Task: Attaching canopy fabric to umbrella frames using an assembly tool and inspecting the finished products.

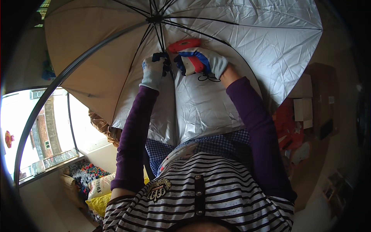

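Left hand (154,67): fingers curled in, closed on the black rib (172,76) of an open umbrella. Right hand (203,62): closed around a red-and-pale object (198,64), kind unclear, mostly covered by the fingers. Both wear knit gloves (219,68) with a darker blue coating over the fingers. Thin black cord (208,78) loops under the right wrist. Just beyond the right hand: a red oval piece (193,41), smooth, rounded; cannot tell whether it joins the held object.

Under and around both hands: umbrella canopy (208,104), silver, shiny, finely creased; panels left of the left hand look tan and smoother.

Nearer the body: purple sleeves (137,123), striped shirt (232,179), blue checked cloth (210,142) at the canopy's lower edge.

Room: narrow gap between the hands, with the rib in it. Bare silver cloth lies below both hands. Beyond them, thin struts crowd toward the hub (154,19); a thick dark shaft (69,69) sweeps past the left arm. Canopy runs to a pointed edge well right of the right hand.

Farther left: bright window (54,127), yellow bag (98,204). Farther right: cardboard (303,112).
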`<action>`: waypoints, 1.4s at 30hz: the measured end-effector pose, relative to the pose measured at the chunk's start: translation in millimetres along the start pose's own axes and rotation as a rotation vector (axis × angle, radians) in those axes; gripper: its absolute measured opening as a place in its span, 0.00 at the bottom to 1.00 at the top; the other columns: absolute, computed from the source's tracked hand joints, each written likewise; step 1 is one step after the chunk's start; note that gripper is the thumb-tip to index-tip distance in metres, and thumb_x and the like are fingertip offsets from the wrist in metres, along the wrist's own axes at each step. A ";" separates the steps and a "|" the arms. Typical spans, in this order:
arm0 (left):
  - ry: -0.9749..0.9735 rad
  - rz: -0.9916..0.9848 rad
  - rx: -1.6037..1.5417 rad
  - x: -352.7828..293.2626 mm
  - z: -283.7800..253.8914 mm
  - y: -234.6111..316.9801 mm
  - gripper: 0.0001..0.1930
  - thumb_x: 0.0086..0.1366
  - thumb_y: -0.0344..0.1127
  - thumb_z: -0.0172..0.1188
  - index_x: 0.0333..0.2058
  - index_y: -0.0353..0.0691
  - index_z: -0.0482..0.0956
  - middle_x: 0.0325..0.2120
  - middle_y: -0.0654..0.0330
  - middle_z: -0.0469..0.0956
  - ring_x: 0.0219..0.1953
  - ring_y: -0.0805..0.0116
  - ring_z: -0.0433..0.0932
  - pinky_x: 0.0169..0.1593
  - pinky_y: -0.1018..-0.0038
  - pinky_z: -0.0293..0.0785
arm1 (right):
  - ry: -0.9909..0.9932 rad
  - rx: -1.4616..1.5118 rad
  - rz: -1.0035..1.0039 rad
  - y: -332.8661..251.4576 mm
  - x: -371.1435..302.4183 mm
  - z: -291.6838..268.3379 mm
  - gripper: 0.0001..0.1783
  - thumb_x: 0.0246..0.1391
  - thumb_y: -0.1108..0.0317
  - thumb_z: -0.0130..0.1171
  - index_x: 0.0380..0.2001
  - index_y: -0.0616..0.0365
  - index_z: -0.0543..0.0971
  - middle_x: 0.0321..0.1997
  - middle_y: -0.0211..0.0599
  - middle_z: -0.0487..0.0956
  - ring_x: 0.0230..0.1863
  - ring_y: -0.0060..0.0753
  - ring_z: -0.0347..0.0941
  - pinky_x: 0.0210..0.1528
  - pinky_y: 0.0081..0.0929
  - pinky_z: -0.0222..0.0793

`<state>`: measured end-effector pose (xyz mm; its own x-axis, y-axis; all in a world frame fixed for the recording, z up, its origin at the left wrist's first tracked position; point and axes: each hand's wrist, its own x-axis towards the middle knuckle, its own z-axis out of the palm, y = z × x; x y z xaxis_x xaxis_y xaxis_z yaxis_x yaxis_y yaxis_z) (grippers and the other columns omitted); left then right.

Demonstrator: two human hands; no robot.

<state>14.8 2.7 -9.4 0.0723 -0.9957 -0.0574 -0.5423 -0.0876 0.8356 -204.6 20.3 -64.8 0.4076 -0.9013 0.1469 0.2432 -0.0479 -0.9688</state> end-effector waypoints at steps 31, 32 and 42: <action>-0.018 0.058 0.090 13.7 -2.7 -3.2 0.07 0.61 0.27 0.56 0.34 0.33 0.83 0.17 0.59 0.78 0.14 0.76 0.73 0.14 0.80 0.64 | 0.080 0.667 0.299 -16.0 4.9 20.6 0.18 0.59 0.61 0.56 0.49 0.58 0.74 0.41 0.34 0.81 0.41 0.24 0.78 0.47 0.21 0.75; -0.019 0.063 0.085 15.4 1.4 -5.6 0.07 0.62 0.27 0.56 0.34 0.32 0.83 0.18 0.60 0.78 0.14 0.76 0.73 0.14 0.80 0.64 | 0.062 0.735 0.357 -5.2 9.4 15.7 0.18 0.59 0.61 0.56 0.49 0.59 0.74 0.41 0.34 0.81 0.40 0.24 0.78 0.47 0.21 0.75; -0.012 0.040 0.098 10.6 4.5 0.7 0.07 0.62 0.26 0.55 0.35 0.33 0.82 0.19 0.60 0.79 0.16 0.75 0.75 0.16 0.80 0.65 | 0.053 0.692 0.427 18.1 19.8 4.3 0.22 0.55 0.60 0.61 0.51 0.59 0.74 0.49 0.30 0.78 0.46 0.22 0.74 0.51 0.21 0.69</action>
<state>11.4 -8.0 -11.9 0.0395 -0.9987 -0.0317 -0.6236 -0.0494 0.7802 -188.4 3.3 -78.5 0.5504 -0.8017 -0.2332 0.5724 0.5657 -0.5936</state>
